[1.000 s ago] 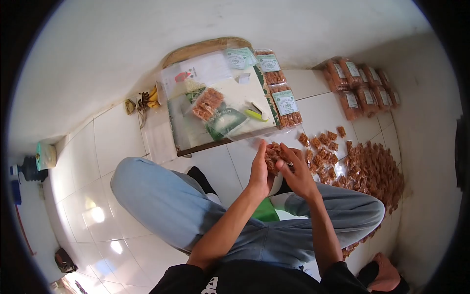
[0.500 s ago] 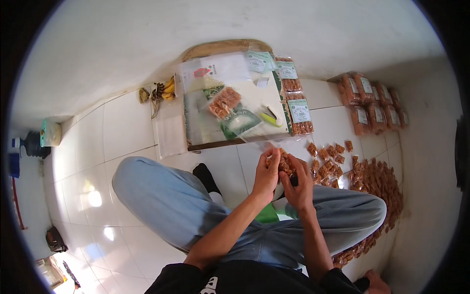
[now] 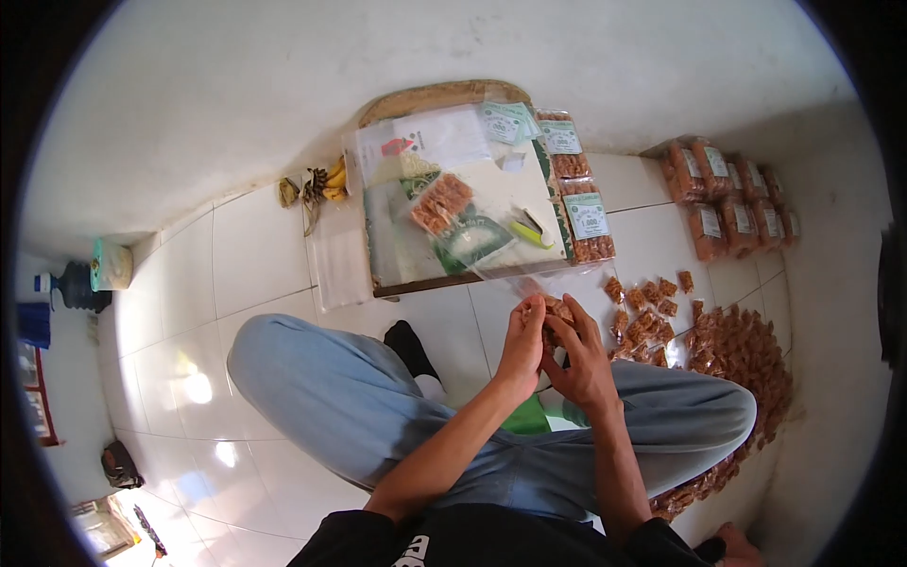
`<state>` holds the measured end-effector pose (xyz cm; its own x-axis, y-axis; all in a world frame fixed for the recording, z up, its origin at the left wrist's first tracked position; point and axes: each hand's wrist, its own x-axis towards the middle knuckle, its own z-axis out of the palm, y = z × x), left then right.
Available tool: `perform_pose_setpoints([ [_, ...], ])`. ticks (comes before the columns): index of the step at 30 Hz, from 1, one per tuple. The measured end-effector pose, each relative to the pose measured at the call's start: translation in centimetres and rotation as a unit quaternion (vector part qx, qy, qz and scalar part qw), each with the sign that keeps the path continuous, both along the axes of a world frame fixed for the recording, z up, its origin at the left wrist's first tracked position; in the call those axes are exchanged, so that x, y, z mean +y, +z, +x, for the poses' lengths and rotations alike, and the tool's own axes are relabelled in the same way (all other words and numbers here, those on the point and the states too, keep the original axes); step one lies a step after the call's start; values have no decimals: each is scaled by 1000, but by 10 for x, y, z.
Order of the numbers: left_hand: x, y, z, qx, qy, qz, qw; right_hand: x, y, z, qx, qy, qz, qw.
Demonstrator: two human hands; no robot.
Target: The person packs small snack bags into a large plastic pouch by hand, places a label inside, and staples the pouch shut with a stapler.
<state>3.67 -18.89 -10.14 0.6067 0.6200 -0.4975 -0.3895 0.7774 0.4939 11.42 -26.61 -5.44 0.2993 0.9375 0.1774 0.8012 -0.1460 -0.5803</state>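
Note:
Just beyond my lap, my left hand [image 3: 520, 348] and my right hand [image 3: 584, 363] are close together, fingers curled round a bunch of small brown snack packets [image 3: 559, 312]. A clear plastic bag [image 3: 531, 283] stretches from the bunch toward the low table [image 3: 425, 281]; how far the packets sit inside it is hidden by my fingers. On the table lie a filled clear bag of brown snacks [image 3: 442, 203], a lime-green tool, perhaps a stapler or cutter [image 3: 531, 233], green-and-white labels [image 3: 506, 123] and a stack of clear bags [image 3: 425, 137].
Labelled snack packs [image 3: 588, 217] line the table's right edge. Filled packs [image 3: 718, 194] are stacked against the wall. Loose packets [image 3: 647, 326] and a large heap [image 3: 742, 364] cover the floor at right. Bananas [image 3: 334, 180] lie left of the table.
The fingers of my right hand have shifted up over the packets, while both hands stay together around them. The whole view has slid slightly, so everything appears farther right.

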Motion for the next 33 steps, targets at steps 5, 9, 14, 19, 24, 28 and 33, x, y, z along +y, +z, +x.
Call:
perform_pose_setpoints([
  [5,-8,-2,4,53,-12,12,998,-5,-8,-4,11,-31,-4,999],
  [9,-5,-1,-1,23,-8,-22,999,-9,-16,-5,-6,-50,36,998],
  [14,1,-12,-2,-59,-33,-70,995,-15,-20,2,34,-92,111,989],
  [19,1,-8,1,-13,-101,-48,994,-23,-16,3,132,-123,63,982],
  [24,10,-6,-2,-4,-107,-52,993,-29,-3,18,158,-32,56,985],
  [28,18,4,-3,3,-121,-31,992,-30,-4,28,275,-5,57,960],
  [33,17,3,-4,-1,-135,-22,991,-29,-12,28,351,-50,57,933],
])
